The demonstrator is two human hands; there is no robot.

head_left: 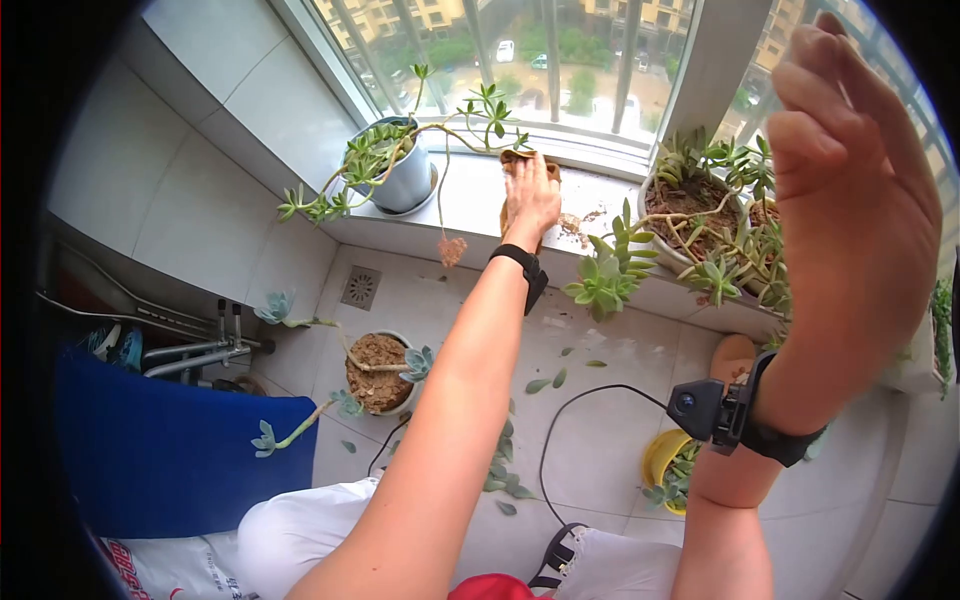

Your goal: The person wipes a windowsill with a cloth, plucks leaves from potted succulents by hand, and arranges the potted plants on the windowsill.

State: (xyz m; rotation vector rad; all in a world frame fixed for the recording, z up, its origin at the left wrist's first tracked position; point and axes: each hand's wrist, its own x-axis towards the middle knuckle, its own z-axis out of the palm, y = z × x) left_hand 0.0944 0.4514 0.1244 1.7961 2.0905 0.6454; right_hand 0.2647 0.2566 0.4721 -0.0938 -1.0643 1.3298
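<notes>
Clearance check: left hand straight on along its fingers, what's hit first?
Probably the window frame, just beyond the brown cloth under the left hand. Trailing leaves sit close to that line; depth is unclear, so they might brush it first.

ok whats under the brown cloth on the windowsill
The brown cloth and the left hand on it cover that patch of windowsill, so whatever lies beneath can't be seen. Beside it, pale sill shows to the left and brown crumbs to the right.
</notes>
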